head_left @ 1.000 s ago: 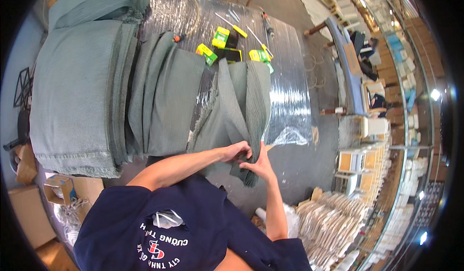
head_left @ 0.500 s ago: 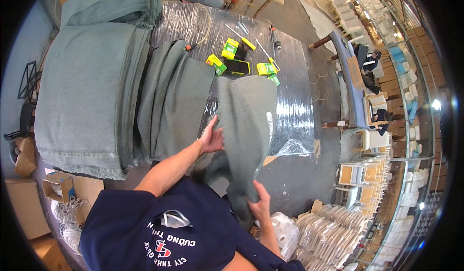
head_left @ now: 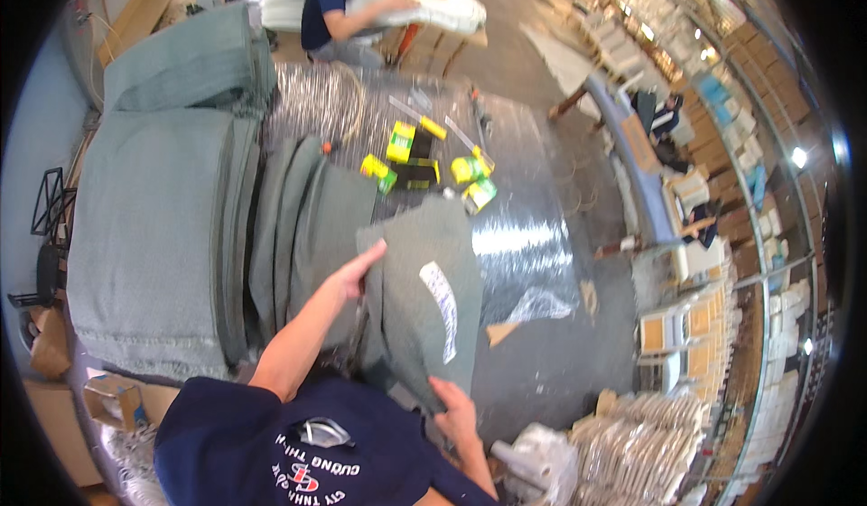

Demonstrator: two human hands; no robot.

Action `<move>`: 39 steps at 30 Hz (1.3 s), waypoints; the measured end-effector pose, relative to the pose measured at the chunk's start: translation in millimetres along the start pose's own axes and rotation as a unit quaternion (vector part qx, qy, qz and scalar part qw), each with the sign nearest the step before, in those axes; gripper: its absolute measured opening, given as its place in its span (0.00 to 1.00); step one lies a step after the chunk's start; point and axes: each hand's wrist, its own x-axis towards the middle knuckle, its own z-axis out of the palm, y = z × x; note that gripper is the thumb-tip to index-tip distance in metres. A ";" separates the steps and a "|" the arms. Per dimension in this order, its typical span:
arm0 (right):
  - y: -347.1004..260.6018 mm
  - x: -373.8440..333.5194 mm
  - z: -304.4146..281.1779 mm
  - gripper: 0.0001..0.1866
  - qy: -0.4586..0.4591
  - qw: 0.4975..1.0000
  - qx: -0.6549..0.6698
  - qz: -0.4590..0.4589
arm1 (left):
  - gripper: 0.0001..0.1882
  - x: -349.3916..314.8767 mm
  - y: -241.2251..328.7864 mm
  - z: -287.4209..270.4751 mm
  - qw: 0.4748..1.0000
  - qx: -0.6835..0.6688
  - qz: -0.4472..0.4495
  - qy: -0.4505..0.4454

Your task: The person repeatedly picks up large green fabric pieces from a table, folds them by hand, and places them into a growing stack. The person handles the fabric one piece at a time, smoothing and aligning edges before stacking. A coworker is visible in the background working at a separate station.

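Observation:
A grey-green fabric piece (head_left: 411, 244) with a curved white strip (head_left: 440, 312) on it lies slanted in front of me, between my hands. My left hand (head_left: 352, 276) grips its left edge, the fingers straight and close together. At the lower right edge, my right hand (head_left: 454, 411) pinches the cloth low down, near my body. Left of this piece hang loose folds of the same fabric (head_left: 334, 217), and beyond them rises a thick fabric stack (head_left: 149, 235). The lower end of the held piece is partly hidden by my arms and shirt.
Small yellow-green boxes (head_left: 400, 142) and yellow-handled tools (head_left: 433, 128) lie on the plastic-wrapped table (head_left: 524, 235). A co-worker (head_left: 327, 9) sits past its far edge. Bundled pale pieces (head_left: 632, 447) and a plastic bag (head_left: 540, 461) are at lower right; a cardboard box (head_left: 113, 402) is lower left.
The fabric piece has turned so that its white strip faces me more fully. Both hands are still at its edges. My view has shifted, showing more of the co-worker.

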 end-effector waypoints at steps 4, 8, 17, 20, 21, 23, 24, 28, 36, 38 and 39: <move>3.5 24.1 9.6 0.40 -0.024 0.999 -0.024 -0.015 | 0.36 37.5 6.3 -6.5 0.998 -0.058 0.008 0.029; -19.5 -9.2 -29.5 0.34 0.108 0.990 -0.007 0.090 | 0.34 -1.5 15.5 81.3 0.991 -0.095 0.081 -0.049; -129.5 -70.8 -218.8 0.40 0.206 0.951 -0.232 -0.011 | 0.30 -185.2 60.8 224.0 0.950 -0.135 0.266 -0.091; -176.3 -91.9 -248.7 0.41 0.291 0.872 -0.380 -0.101 | 0.27 -269.6 73.1 238.5 0.909 -0.170 0.355 -0.135; -207.7 -72.2 -257.0 0.34 0.296 0.859 -0.394 -0.141 | 0.27 -296.4 79.2 231.7 0.892 -0.163 0.402 -0.126; -235.8 -50.7 -265.7 0.35 0.313 0.839 -0.400 -0.194 | 0.30 -342.9 94.4 226.9 0.861 -0.167 0.447 -0.176; -248.3 -38.9 -270.3 0.35 0.324 0.829 -0.400 -0.219 | 0.35 -369.6 101.5 224.2 0.841 -0.170 0.462 -0.223; -284.3 32.2 -292.6 0.37 0.370 0.798 -0.371 -0.298 | 0.47 -441.7 148.1 214.6 0.792 -0.107 0.532 -0.279; -394.9 186.5 -296.5 0.43 0.475 0.722 -0.259 -0.431 | 0.27 -487.0 372.5 163.9 0.781 -0.111 0.581 -0.200; -436.4 217.3 -273.5 0.44 0.519 0.682 -0.243 -0.454 | 0.22 -528.3 404.0 150.5 0.750 -0.072 0.621 -0.216; -460.7 217.3 -270.6 0.44 0.537 0.661 -0.228 -0.472 | 0.20 -555.7 421.3 148.0 0.726 -0.036 0.650 -0.221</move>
